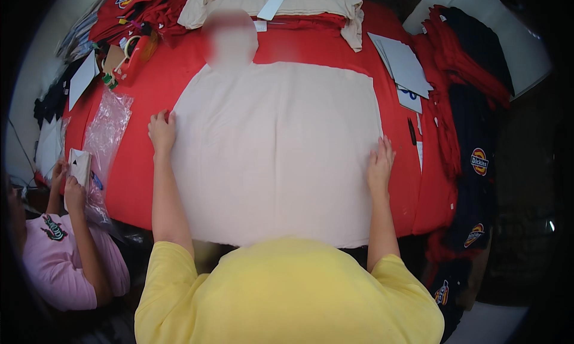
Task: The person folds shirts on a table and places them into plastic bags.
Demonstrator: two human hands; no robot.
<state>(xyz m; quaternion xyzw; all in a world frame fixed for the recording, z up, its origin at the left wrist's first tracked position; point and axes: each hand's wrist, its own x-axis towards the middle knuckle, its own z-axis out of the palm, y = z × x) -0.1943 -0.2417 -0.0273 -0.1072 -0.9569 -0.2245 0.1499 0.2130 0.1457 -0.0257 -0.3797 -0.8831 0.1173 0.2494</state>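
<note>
A cream-coloured garment lies spread flat in front of me, with a faint crease down its middle. A blurred patch covers part of its far left end. My left hand rests at its left edge, fingertips on the red cloth beside the fabric, fingers slightly bent and apart. At the lower right edge, my right hand lies with fingers stretched out, touching the border of the fabric. Neither hand holds anything that I can see.
Red cloth covers the table. Another cream garment with a white tag lies at the far side. White cards and folded dark and red garments are at right. Clear plastic and a seated person are at left.
</note>
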